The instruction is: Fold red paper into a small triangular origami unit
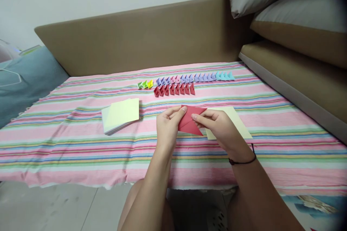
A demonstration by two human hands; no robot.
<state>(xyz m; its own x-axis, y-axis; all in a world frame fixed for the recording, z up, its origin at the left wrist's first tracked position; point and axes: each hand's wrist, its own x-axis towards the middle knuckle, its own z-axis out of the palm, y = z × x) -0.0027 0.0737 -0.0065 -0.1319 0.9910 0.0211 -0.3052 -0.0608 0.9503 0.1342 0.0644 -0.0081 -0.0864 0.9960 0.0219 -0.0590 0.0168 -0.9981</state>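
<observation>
Between my two hands a folded piece of red paper (189, 122) is held up over the striped cloth. My left hand (170, 121) pinches its left edge, thumb on top. On the other side my right hand (214, 122) grips the paper's right part, its thumb pressed on a fold. Two pointed corners of the paper stick out to the right. Partly behind my right hand lies a pale yellow sheet (238, 122). To the left of my hands sits a stack of paper (121, 115) with a pale yellow sheet on top.
A row of small folded paper pieces in green, yellow, purple, pink and blue (206, 77) stands at the back. In front of it is a shorter row of red ones (177, 89). A brown backrest (141, 39) rises behind, with cushions (300, 32) at the right.
</observation>
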